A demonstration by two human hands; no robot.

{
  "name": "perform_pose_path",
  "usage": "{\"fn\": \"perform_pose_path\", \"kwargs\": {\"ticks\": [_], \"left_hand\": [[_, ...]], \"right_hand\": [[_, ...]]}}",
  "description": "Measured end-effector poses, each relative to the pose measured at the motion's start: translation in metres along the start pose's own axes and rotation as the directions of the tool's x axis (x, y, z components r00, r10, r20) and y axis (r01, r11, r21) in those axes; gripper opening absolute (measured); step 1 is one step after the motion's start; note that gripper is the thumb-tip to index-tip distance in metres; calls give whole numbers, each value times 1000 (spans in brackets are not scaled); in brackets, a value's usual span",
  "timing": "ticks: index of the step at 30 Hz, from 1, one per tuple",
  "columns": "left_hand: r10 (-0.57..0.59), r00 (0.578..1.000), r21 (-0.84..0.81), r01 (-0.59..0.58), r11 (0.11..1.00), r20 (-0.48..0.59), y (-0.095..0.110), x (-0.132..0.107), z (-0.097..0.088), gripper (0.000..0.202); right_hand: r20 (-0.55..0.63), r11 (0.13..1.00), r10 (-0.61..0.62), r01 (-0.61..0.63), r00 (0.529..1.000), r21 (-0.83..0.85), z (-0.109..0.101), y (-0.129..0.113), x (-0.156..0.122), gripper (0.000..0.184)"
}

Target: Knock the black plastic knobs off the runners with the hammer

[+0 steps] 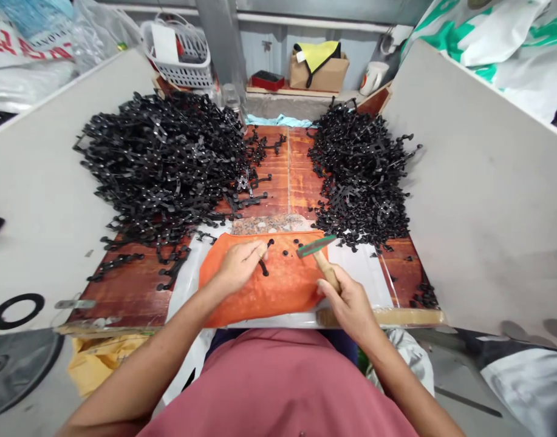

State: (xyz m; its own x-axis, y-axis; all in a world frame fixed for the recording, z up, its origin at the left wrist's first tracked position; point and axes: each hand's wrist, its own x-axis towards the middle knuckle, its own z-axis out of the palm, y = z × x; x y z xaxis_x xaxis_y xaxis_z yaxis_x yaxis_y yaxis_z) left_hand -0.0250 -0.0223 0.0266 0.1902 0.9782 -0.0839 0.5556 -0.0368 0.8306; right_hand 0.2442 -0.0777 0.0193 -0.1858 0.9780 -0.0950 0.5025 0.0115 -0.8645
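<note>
My right hand (351,298) is closed round the wooden handle of a hammer (321,247), whose narrow head has green on it. The hammer head hangs above the right part of an orange cloth (278,297). With its fingers pinched, my left hand (242,261) holds a small black jointed part (264,267) over the cloth; one end sticks out above the fingertips and one below. Several small black round pieces (285,253) lie on the cloth between the two hands. Part of the held piece is hidden by my fingers.
A large heap of black jointed parts (164,164) lies at the left, and a heap of smaller black parts (364,176) at the right. Pale side panels (483,164) flank the reddish wooden bench (300,182). A basket (182,64), cardboard box (318,73) and mug (373,79) stand behind.
</note>
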Motion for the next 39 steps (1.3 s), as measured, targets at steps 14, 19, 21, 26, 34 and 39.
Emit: {"fn": "perform_pose_path", "kwargs": {"ticks": [14, 19, 21, 26, 34, 39], "left_hand": [[124, 958, 445, -232, 865, 258, -7, 22, 13, 41], [96, 951, 519, -243, 820, 294, 1, 22, 13, 42], [67, 952, 561, -231, 795, 298, 4, 21, 14, 41], [22, 950, 580, -208, 787, 311, 6, 21, 14, 42], [105, 948, 376, -219, 900, 299, -9, 32, 8, 43], [138, 952, 319, -225, 921, 273, -11, 31, 6, 43]], "right_hand": [[84, 953, 116, -87, 990, -290, 3, 33, -27, 47], [74, 957, 101, -76, 992, -279, 2, 30, -29, 48], [68, 955, 93, -70, 993, -289, 3, 30, -29, 49], [80, 953, 73, -46, 994, -299, 1, 30, -28, 48], [90, 896, 38, 6, 995, -443, -10, 21, -18, 44], [90, 924, 55, -17, 994, -381, -5, 27, -17, 45]]}}
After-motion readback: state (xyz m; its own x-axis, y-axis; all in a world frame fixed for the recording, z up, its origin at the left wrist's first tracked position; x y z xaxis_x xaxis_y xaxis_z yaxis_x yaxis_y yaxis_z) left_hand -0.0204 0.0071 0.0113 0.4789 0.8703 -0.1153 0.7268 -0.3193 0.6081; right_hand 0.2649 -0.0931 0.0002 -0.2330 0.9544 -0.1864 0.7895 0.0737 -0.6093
